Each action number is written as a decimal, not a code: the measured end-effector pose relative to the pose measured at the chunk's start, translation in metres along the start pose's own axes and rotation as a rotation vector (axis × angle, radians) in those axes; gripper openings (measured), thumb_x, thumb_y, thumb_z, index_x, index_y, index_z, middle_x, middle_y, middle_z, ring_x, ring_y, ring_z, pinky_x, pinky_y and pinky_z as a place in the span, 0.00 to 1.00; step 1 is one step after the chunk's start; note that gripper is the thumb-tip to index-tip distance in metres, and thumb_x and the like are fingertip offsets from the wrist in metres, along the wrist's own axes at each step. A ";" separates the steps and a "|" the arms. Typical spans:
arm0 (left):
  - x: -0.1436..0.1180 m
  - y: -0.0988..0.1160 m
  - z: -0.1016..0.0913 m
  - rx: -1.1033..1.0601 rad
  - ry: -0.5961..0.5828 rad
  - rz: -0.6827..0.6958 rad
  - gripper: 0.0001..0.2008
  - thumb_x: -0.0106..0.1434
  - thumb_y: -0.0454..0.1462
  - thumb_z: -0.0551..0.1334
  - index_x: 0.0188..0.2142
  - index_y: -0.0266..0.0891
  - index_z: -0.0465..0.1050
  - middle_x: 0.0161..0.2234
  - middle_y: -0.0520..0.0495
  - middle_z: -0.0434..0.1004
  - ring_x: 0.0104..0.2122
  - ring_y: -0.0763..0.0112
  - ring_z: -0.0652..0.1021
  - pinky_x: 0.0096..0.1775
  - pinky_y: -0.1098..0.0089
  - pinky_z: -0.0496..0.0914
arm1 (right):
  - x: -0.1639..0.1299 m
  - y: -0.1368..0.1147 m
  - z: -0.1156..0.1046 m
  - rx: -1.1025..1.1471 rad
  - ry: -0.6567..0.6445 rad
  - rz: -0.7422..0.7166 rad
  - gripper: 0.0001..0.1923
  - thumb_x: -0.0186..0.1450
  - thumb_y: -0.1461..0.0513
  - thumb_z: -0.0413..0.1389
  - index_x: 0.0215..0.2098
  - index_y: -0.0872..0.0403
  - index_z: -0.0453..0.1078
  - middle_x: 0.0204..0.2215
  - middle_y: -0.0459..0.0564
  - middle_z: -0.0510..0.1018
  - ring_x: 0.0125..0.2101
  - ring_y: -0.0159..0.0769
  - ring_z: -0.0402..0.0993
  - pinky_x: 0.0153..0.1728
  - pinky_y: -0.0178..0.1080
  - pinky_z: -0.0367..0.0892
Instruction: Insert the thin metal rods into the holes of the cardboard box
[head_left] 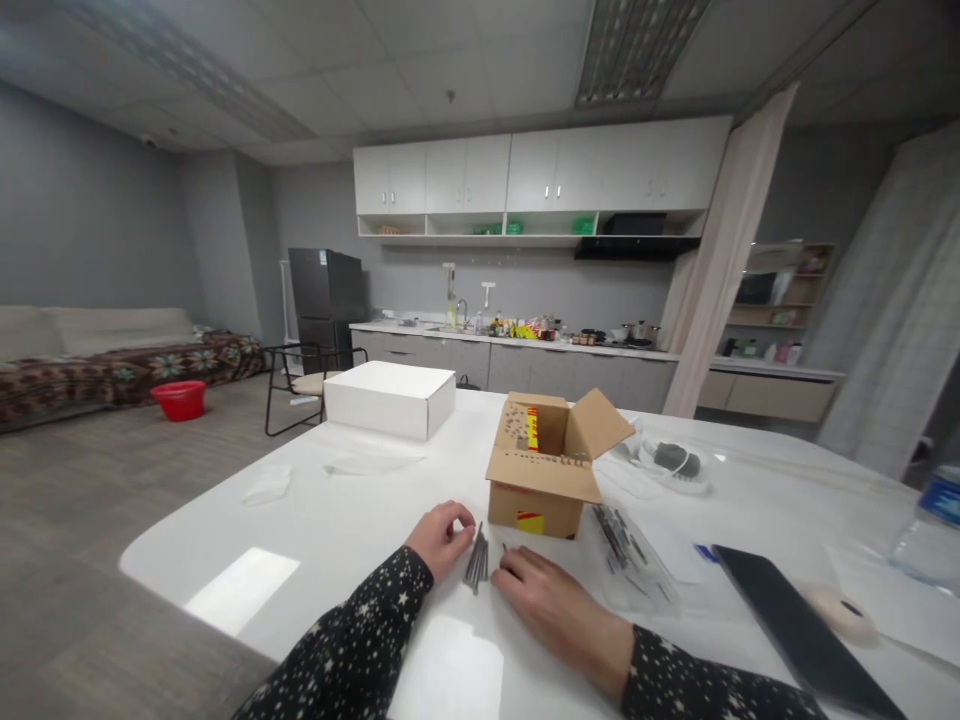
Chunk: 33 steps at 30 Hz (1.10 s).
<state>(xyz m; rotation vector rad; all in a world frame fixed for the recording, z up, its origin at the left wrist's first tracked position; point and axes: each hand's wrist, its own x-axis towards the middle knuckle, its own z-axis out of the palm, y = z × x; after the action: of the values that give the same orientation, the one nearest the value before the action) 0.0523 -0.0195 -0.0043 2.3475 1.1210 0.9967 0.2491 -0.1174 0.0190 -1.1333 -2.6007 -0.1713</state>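
A small bundle of long, thin metal nails lies on the white table between my two hands. My left hand rests just left of them, fingers curved, with a gap between thumb and forefinger and nothing visible in it. On the other side, my right hand has its fingers pinched together; a thin dark tip, seemingly of a nail, shows at the fingertips. Directly beyond my hands stands an open cardboard box. Small dark bits dot its flaps, and yellow-and-red labels mark it. More metal pieces lie on clear plastic right of the box.
A closed white box stands at the table's far left. Crumpled white wrapping lies nearer. To the right are a dark flat tablet-like slab, a beige rounded object, a water bottle and a coiled grey-white item.
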 end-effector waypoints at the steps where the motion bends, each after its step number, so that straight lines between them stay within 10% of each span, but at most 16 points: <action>1: -0.001 0.001 -0.001 0.003 -0.002 -0.001 0.08 0.59 0.37 0.54 0.30 0.38 0.71 0.30 0.49 0.73 0.29 0.72 0.70 0.34 0.71 0.65 | 0.001 0.000 0.000 0.054 0.011 0.000 0.17 0.61 0.76 0.43 0.38 0.55 0.67 0.36 0.51 0.72 0.37 0.37 0.69 0.40 0.39 0.68; 33: -0.046 0.036 -0.010 0.142 0.029 -0.112 0.09 0.59 0.40 0.56 0.31 0.39 0.71 0.30 0.48 0.74 0.29 0.70 0.71 0.36 0.68 0.64 | 0.000 0.004 0.017 0.376 0.154 0.319 0.14 0.58 0.67 0.51 0.43 0.54 0.68 0.40 0.54 0.72 0.44 0.44 0.66 0.47 0.44 0.60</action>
<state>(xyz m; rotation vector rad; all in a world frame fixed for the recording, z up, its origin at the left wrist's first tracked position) 0.0443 -0.0773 0.0024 2.3555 1.3591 0.9427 0.2482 -0.1110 0.0026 -1.3075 -2.1611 0.2765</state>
